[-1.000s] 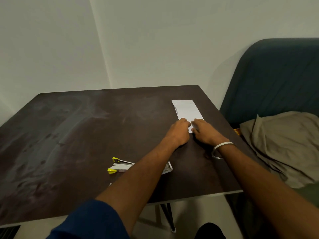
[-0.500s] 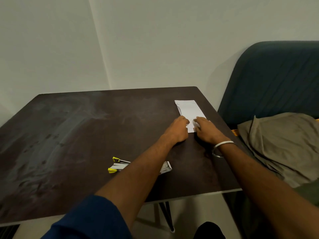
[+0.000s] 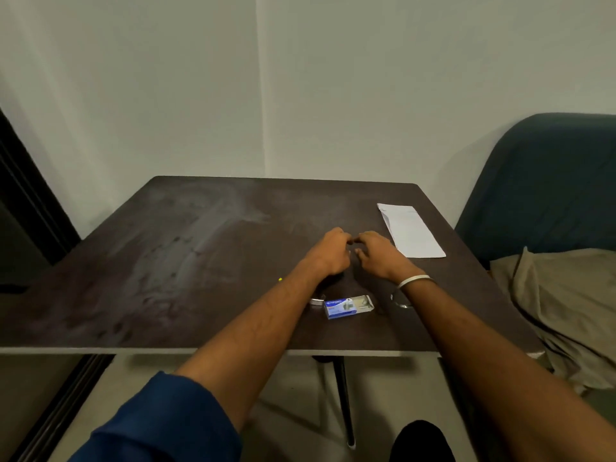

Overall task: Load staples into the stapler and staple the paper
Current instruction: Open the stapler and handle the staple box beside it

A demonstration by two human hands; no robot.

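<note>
A folded white paper (image 3: 411, 230) lies flat at the table's far right. My left hand (image 3: 328, 251) and my right hand (image 3: 380, 256) hover together over the table's middle, left of the paper and apart from it. The left hand's fingers are curled in; the right hand's fingers are loosely bent and its fingertips almost touch the left hand. I see nothing held in either. A blue-and-white staple box (image 3: 348, 306) lies near the front edge between my forearms. The stapler (image 3: 316, 301) is mostly hidden under my left forearm; only a pale end and a yellow speck show.
The dark table (image 3: 166, 278) has its front edge close to me. A teal sofa (image 3: 550, 181) with a beige cloth (image 3: 560, 305) stands right of the table. A wall runs behind, and a dark door frame (image 3: 30, 211) is at the left.
Both hands have left the paper's near end and drawn back leftward to the table's middle. The paper stays flat. The view has shifted, so the staple box now shows.
</note>
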